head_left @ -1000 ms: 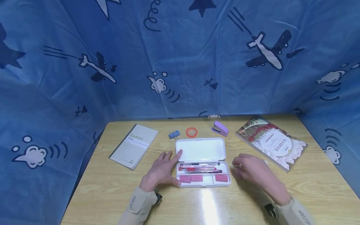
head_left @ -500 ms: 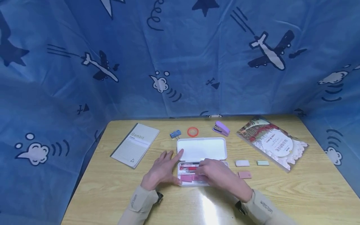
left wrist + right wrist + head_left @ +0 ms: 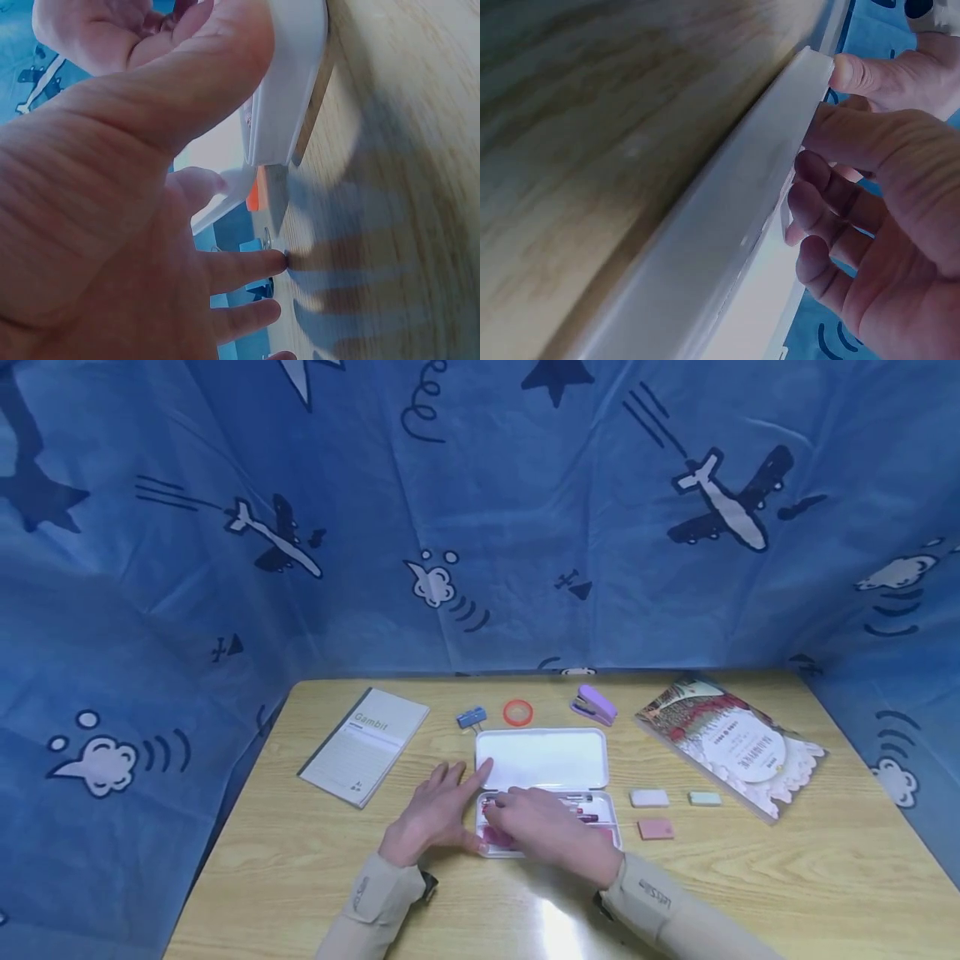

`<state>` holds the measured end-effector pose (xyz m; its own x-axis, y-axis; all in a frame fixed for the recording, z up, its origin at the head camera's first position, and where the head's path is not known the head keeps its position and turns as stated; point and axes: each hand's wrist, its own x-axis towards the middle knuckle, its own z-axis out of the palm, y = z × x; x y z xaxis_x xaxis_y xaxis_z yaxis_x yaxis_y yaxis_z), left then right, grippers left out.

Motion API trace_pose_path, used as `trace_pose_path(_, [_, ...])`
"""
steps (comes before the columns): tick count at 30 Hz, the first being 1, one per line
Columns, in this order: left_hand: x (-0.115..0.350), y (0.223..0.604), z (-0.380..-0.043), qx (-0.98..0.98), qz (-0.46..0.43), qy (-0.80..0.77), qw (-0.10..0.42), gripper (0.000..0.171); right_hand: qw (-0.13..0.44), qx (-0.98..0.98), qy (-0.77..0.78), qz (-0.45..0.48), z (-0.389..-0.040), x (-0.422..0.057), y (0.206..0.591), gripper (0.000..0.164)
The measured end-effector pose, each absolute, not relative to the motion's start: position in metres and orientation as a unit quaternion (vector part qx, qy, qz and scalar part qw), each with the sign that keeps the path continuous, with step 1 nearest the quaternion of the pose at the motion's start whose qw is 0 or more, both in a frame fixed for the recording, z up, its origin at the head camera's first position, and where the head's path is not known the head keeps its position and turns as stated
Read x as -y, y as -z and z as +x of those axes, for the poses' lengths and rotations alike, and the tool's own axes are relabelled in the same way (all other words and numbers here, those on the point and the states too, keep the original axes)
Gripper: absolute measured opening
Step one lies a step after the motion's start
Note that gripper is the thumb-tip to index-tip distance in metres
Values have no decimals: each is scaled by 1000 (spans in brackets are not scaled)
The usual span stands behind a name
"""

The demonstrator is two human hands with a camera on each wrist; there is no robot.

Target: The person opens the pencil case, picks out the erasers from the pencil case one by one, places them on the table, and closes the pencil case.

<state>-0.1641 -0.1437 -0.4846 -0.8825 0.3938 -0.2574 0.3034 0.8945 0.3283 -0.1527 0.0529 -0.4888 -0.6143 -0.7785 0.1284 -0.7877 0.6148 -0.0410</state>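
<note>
Steadying the white pencil case (image 3: 542, 760), just right of the left hand (image 3: 441, 817), with thumb and fingers spread wide; holding the right hand (image 3: 543, 827), fingers bent, inside it over a pink eraser (image 3: 491, 837), unable to tell whether pinching it; possibly risking scattering the pens (image 3: 589, 817) beside the right hand by dragging knuckles, or tilting the case by pressing its rim.

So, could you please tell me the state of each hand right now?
Left hand: open, thumb touching the pencil case.
Right hand: over the pencil case, fingers bent; whether it holds anything cannot be told.
</note>
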Motion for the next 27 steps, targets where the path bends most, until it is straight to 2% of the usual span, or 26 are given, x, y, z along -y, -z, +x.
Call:
trace_pose_path(2, [143, 484, -164, -960, 186, -138, 160, 130, 51, 897, -35, 438, -153, -52, 490, 2])
trace_pose_path(7, [143, 482, -164, -959, 187, -140, 161, 130, 62, 893, -22, 446, -152, -54, 488, 15])
trace_pose_path(21, [145, 485, -164, -959, 183, -145, 161, 133, 125, 857, 29, 499, -149, -58, 489, 14])
trace_pose_path(27, [145, 483, -164, -958, 184, -146, 166, 132, 110, 863, 27, 492, -151, -56, 492, 17])
